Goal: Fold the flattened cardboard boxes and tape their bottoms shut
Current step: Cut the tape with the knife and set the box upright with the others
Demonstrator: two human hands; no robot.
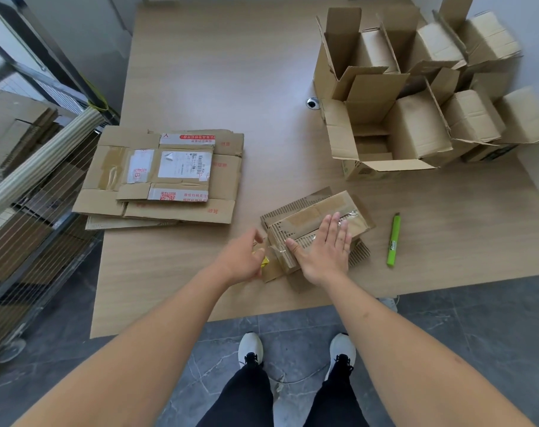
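Observation:
A small folded cardboard box (311,217) stands bottom-up near the table's front edge, with clear tape along its closed flaps. My right hand (326,251) lies flat on top of it, fingers spread, pressing the tape down. My left hand (245,257) is at the box's left end, fingers curled around a tape roll of which only a yellow bit (264,261) shows. A stack of flattened boxes (166,177) with labels and red print lies to the left.
A green utility knife (394,241) lies right of the box. Several folded boxes (416,97), some inside larger open ones, crowd the table's far right. A wire cart (30,186) with flat cardboard stands left. The table's front edge is close to my feet.

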